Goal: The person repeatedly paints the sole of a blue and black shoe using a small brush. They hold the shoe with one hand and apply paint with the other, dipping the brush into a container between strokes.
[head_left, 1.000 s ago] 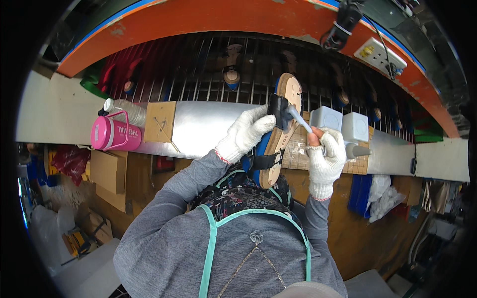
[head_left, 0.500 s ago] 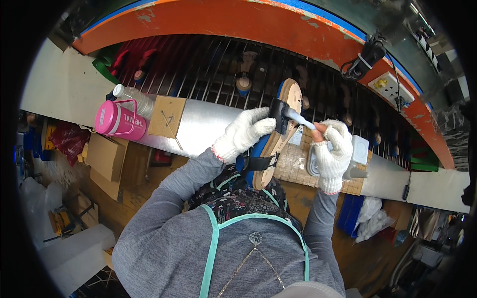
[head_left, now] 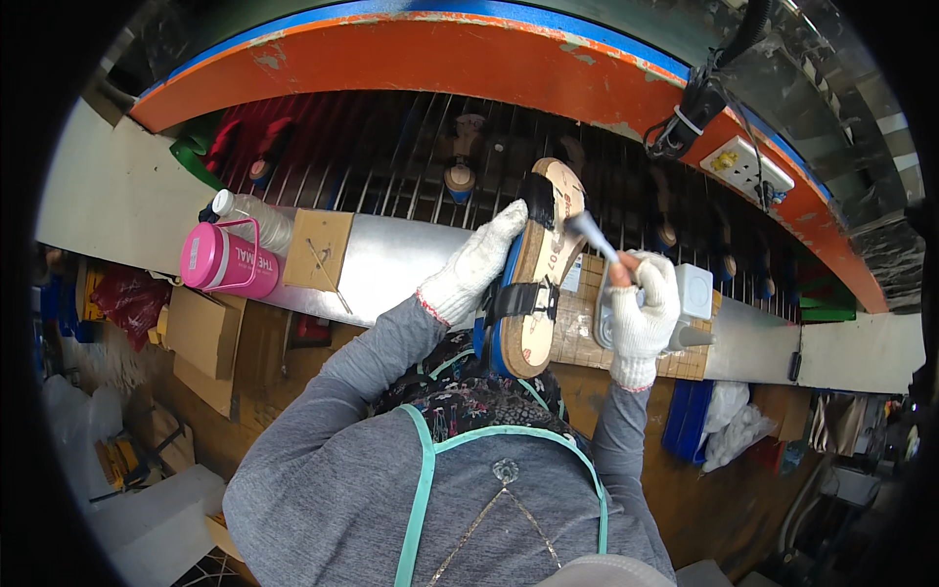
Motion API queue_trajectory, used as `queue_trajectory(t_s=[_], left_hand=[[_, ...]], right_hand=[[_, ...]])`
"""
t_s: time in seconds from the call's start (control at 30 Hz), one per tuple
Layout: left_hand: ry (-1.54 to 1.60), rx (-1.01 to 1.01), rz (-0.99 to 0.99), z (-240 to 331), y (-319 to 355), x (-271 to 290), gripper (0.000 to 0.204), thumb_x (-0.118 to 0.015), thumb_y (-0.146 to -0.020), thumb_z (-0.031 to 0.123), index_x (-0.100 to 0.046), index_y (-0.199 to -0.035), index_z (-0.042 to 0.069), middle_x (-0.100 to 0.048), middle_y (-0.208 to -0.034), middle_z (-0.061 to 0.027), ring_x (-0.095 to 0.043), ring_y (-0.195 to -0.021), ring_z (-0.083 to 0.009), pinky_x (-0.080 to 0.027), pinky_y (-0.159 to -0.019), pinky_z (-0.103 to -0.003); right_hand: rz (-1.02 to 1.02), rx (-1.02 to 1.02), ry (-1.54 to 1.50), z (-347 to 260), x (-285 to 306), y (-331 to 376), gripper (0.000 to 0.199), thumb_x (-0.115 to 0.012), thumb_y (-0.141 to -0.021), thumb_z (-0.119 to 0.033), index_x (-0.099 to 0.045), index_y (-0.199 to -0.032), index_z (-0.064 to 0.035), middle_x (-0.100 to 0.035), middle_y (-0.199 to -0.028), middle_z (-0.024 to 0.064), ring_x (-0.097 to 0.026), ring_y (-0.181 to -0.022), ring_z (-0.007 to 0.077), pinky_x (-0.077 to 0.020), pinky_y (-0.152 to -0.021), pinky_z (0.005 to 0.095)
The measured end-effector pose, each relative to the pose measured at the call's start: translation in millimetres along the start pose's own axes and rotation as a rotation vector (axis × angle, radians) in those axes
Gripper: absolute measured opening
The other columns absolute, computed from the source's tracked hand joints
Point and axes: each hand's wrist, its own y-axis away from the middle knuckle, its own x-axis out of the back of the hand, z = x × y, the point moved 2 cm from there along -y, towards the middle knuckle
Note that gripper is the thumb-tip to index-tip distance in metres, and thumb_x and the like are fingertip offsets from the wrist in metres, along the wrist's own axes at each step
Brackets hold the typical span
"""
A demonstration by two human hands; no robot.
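Note:
A sandal (head_left: 541, 256) with a tan cork-coloured sole and black straps is held upright in front of me, a blue form showing along its left edge. My left hand (head_left: 472, 262), in a white knit glove, supports it from the left, the fingertips beside the upper strap. My right hand (head_left: 646, 318), gloved with bare fingertips, pinches the pale handle of a brush (head_left: 593, 235). The blurred bristles are at the right edge of the sole, below the upper strap; I cannot tell whether they touch it.
Metal rods (head_left: 391, 147) under an orange frame (head_left: 391, 64) carry several more sandals. On the metal ledge stand a pink jug (head_left: 220, 259), a clear bottle (head_left: 262, 217) and a cardboard piece (head_left: 318, 249) with thin sticks. A white container (head_left: 694, 292) sits right, below a power socket (head_left: 748, 168).
The brush has moved off the upper black strap, down to the sole's edge. My left fingers have straightened, and the sandal has turned so its sole shows more fully.

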Motion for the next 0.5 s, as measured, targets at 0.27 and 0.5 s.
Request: queue_trajectory(t_s=[0.27,0.5], left_hand=[[-0.06,-0.019,0.213,-7.5,13.7,0.7,0.061,-0.042,-0.104,0.054,-0.047,-0.144,0.007,-0.065,-0.119,-0.0086,-0.066,-0.104,-0.0151,-0.057,-0.088,-0.029],[-0.204,-0.172,0.182,-10.0,25.0,8.1,0.055,-0.048,-0.104,0.047,-0.056,-0.132,0.0,-0.066,-0.115,-0.0079,-0.064,-0.1,-0.0121,-0.055,-0.087,-0.027]], right_hand=[[-0.11,-0.15,-0.071,-6.6,-8.6,39.1,0.018,-0.076,-0.087,-0.013,-0.074,-0.096,0.0018,-0.06,-0.087,0.0049,-0.054,-0.075,0.0122,-0.0426,-0.064,0.0261],[-0.017,0.032,0.226,-14.5,-18.2,29.6,0.018,-0.081,-0.081,-0.018,-0.076,-0.094,-0.0071,-0.066,-0.09,0.0046,-0.06,-0.081,0.0198,-0.0388,-0.079,0.0332]])
